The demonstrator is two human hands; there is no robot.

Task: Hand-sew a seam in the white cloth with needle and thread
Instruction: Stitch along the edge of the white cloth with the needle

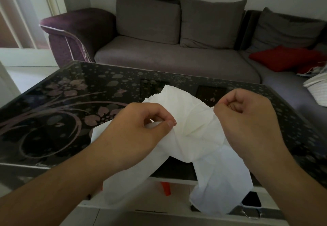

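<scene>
Item: white cloth (191, 119), one piece, crumpled, held up between both hands over the near edge of a dark glass table (58, 102) with a floral print. Long axis runs roughly 10 o'clock to 4 o'clock, its upper corner pointing toward 12 and two loose tails hanging past the table edge toward 6.

Left hand (139, 128): at 9 o'clock of the cloth's bunched middle, fingers curled, thumb and forefinger pinching a fold. Touching the cloth.

Right hand (247, 119): at 3 o'clock of the same middle, fingers curled into a near fist, thumb and forefinger tips pressed together at the cloth's right edge. Whether the tips hold a needle, thread or only fabric cannot be told; neither needle nor thread is visible.

Governing relation: the stretch of cloth between the two pinches lies almost level, 9 to 3. Both hands are about equally near. Judgement: the right hand would likely work the stitch while the left holds the fold steady.

Background: grey sofa (177, 57) at 12 o'clock, red cushion (286, 57) at 2.
</scene>
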